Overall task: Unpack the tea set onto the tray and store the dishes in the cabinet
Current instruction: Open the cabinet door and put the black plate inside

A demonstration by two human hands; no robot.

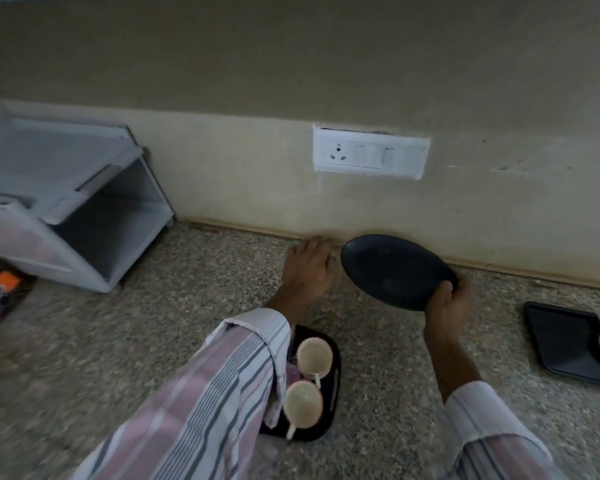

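My right hand (447, 308) grips a dark round plate (394, 270) by its lower right rim and holds it tilted above the countertop, close to the wall. My left hand (307, 268) reaches out just left of the plate, fingers spread, holding nothing. Below my left sleeve a black tray (335, 386) sits on the counter. Two cream cups (314, 355) (302, 403) with handles stand on it. The sleeve hides the tray's left part.
A speckled granite countertop (187, 306) runs to a beige wall with a white socket panel (371, 154). A white plastic rack (84, 209) stands at the left. An orange-printed package (0, 292) lies at the left edge. A second black tray (568, 341) lies at the right.
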